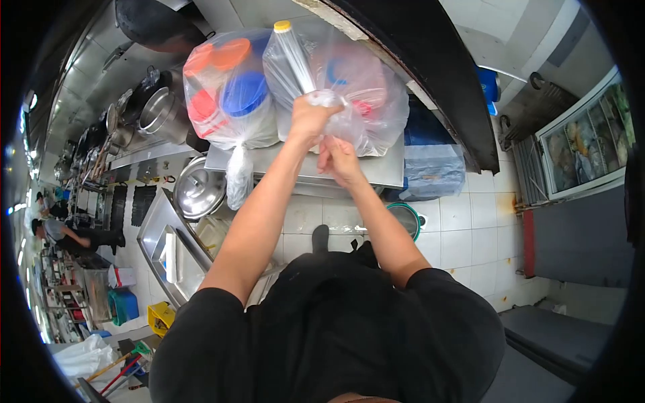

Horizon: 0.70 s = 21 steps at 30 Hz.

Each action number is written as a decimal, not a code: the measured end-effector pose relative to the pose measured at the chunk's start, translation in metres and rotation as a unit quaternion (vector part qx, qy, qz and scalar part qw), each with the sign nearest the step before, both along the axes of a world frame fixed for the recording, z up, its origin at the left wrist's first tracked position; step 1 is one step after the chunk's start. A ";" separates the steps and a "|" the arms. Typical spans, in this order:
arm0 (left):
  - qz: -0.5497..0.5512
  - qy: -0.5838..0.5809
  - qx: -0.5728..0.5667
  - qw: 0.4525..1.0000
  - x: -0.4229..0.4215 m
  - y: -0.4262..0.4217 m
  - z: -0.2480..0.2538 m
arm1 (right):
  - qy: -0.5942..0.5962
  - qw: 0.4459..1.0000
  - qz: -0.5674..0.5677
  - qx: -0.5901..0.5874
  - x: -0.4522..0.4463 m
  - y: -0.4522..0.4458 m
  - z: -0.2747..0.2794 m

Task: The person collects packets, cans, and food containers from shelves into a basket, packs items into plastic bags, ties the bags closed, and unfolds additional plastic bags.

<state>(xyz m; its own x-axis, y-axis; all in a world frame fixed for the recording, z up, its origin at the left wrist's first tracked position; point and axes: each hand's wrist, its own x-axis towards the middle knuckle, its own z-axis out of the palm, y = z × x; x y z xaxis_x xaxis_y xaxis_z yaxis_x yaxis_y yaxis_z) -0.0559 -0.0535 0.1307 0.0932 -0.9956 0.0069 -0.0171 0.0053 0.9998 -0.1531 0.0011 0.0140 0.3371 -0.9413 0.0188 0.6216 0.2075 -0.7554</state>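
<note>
A clear plastic bag stands on a metal table, with red and blue items showing through it. My left hand is closed around the gathered neck of this bag. Just below it, my right hand has its fingers curled against the bag's side; what they pinch is too small to make out. A long clear roll with a yellow cap stands up beside my left hand. To the left is a second clear bag, its neck tied, holding containers with orange, red and blue lids.
A steel lid and a metal sink lie at the left, near metal pots. Behind them is another person. A green-rimmed strainer is below the table, and a glass-door fridge stands at the right.
</note>
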 end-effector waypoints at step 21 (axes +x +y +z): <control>0.052 -0.572 -0.383 0.723 0.011 0.082 0.040 | 0.325 0.938 -0.095 -0.071 -0.049 -0.045 0.045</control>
<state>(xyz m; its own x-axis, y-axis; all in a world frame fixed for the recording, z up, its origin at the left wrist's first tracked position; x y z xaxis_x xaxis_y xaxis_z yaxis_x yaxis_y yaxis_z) -0.0448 0.0285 0.1702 -0.3357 -0.6467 0.6849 -0.8714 0.4894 0.0351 -0.2023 -0.0440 0.0586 0.1467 -0.9892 -0.0028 0.0364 0.0082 -0.9993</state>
